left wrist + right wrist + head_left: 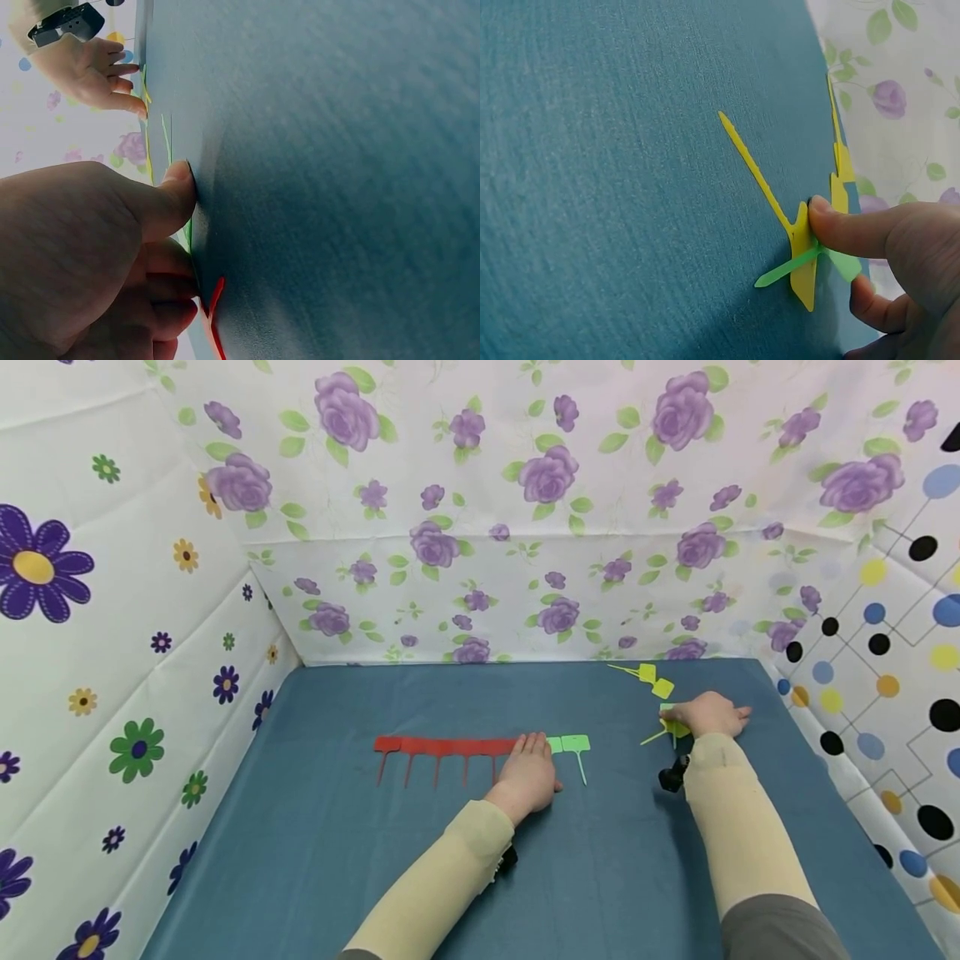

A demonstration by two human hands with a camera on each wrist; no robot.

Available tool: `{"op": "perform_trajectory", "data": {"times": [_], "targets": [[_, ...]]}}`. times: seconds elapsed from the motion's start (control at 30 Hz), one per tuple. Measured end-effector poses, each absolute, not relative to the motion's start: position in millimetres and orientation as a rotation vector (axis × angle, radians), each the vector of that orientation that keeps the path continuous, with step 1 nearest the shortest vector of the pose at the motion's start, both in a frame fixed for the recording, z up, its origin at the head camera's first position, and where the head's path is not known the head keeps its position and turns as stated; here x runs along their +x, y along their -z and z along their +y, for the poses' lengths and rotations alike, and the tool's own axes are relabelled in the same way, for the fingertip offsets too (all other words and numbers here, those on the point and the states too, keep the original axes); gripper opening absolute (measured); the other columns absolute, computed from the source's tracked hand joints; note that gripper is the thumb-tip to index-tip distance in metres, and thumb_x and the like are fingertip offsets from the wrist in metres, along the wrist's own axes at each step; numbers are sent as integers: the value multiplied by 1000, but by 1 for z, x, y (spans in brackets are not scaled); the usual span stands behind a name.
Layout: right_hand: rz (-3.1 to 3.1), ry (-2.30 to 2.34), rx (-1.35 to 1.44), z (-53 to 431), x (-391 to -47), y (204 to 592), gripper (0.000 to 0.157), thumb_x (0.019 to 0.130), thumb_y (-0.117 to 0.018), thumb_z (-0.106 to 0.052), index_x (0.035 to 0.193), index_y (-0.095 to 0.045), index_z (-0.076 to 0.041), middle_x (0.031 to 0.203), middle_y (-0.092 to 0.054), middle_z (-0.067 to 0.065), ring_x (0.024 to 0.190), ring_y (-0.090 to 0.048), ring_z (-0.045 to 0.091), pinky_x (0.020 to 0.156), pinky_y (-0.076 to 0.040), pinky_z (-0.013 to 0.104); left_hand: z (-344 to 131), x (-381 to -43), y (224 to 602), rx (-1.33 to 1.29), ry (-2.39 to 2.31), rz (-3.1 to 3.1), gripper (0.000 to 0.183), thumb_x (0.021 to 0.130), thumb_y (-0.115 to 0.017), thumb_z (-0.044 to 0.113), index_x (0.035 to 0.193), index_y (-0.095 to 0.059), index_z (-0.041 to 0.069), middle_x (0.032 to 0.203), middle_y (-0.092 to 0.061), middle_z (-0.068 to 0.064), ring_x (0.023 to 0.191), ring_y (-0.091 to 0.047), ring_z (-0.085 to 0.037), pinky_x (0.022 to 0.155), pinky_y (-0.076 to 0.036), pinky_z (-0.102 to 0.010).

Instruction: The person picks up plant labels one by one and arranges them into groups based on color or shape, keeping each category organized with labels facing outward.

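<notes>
A row of red T-shaped plant labels (438, 747) lies on the blue cloth, heads side by side and stems toward me. Green labels (576, 743) continue it on the right. My left hand (525, 777) rests over the place where red meets green, fingers straight and hiding part of the row. Farther right, my right hand (712, 717) pinches a green label (845, 266) by its head between thumb and finger. That label's stem crosses a yellow label (802, 262) lying on the cloth; the thumb is close against the yellow head.
More yellow labels (647, 672) lie at the back edge of the blue-covered table (330, 860). Patterned cloth walls (480, 568) stand behind and on both sides. Dark cameras (673, 774) sit at the wrists.
</notes>
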State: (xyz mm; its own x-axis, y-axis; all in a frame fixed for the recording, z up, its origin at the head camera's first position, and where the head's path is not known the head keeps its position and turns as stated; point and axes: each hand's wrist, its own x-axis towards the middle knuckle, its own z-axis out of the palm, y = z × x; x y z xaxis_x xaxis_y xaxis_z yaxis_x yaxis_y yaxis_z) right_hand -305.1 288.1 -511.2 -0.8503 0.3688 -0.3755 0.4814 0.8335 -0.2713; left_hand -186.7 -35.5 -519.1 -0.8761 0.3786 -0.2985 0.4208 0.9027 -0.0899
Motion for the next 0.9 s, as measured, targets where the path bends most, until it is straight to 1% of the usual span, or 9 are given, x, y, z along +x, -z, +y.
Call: {"op": "perform_trajectory", "data": {"times": [0.1, 0.27, 0.5, 0.7, 0.9], "targets": [[2700, 540, 661, 287, -304, 510, 102, 93, -74, -59, 147, -47, 23, 159, -26, 48, 152, 9, 67, 129, -8, 70, -35, -187, 519, 600, 213, 2788, 74, 113, -47, 52, 169, -31, 6, 178, -21, -10, 164, -16, -23, 135, -11, -38], [2709, 555, 638, 285, -302, 509, 97, 94, -72, -57, 144, -50, 24, 159, -25, 49, 153, 11, 66, 129, -8, 69, -36, -188, 520, 602, 211, 2786, 74, 113, -47, 52, 169, -31, 7, 178, -21, -9, 164, -15, -23, 135, -11, -38], [2754, 536, 601, 283, -301, 509, 91, 95, -72, -56, 137, -57, 23, 157, -27, 50, 154, 9, 65, 129, -8, 69, -38, -189, 521, 613, 187, 2782, 74, 113, -47, 51, 169, -32, 6, 178, -21, -10, 165, -14, -23, 135, -10, -38], [2793, 505, 576, 284, -301, 512, 80, 95, -73, -55, 124, -68, 20, 154, -31, 50, 153, 8, 65, 129, -7, 69, -37, -189, 522, 614, 192, 2778, 73, 113, -47, 52, 169, -32, 6, 178, -20, -10, 165, -14, -23, 135, -10, -38], [2825, 501, 558, 281, -299, 512, 77, 97, -72, -52, 122, -68, 20, 154, -31, 50, 154, 6, 65, 129, -7, 69, -37, -190, 521, 613, 195, 2786, 72, 113, -48, 51, 168, -34, 7, 178, -21, -9, 164, -15, -23, 135, -10, -37]]}}
